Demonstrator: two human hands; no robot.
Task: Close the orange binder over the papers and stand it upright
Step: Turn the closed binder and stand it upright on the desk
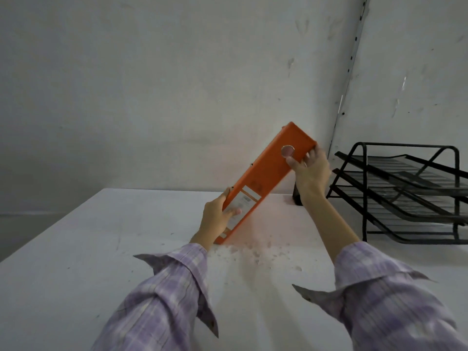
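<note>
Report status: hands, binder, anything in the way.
Left hand grips lower spine, right hand grips top end. Orange binder closed, tilted, bottom corner on table. Black wire tray rack stands right, apart.

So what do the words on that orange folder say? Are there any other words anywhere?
White label on the spine of the orange binder: it has print, but too blurred to read.
Small tag at the spine's bottom end: unreadable.
Black tray rack, table, wall: no words.
</note>
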